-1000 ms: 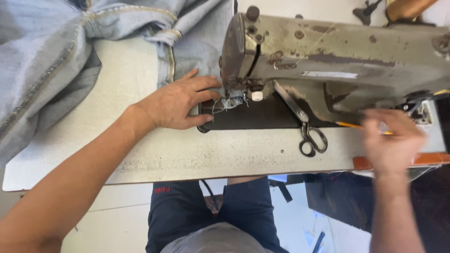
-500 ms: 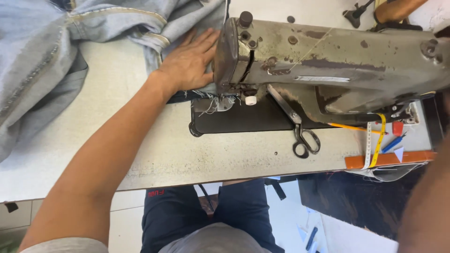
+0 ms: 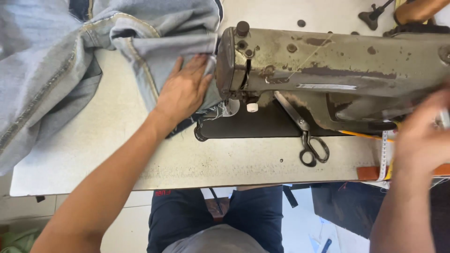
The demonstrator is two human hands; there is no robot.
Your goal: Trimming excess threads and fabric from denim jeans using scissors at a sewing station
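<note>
as we look down from the head camera, our left hand (image 3: 185, 91) lies flat on a pale blue denim garment (image 3: 56, 61), its fingers (image 3: 199, 70) spread and pressing the cloth against the tabletop (image 3: 117, 150) just beside the needle end of an old grey-green sewing machine (image 3: 328, 70). the denim covers the upper left of the tabletop, bunched in folds, and one seamed strip of it runs down and to the right under our palm toward the machine's foot; its long axis slants from the top left corner to the needle. the machine's own long axis runs left to right across the view, and a narrow pale label strip (image 3: 328, 86), long and thin, sits along its front face. our right hand (image 3: 422, 136) is blurred at the machine's right end, and we cannot tell whether its fingers are spread or pinching anything. black-handled scissors (image 3: 309, 136) lie on the machine's dark base plate, blades pointing up and left, handles toward us. a yellow pencil (image 3: 361, 135) lies near the right hand, and an orange-brown block (image 3: 368, 172) sits at the tabletop's front edge.
</note>
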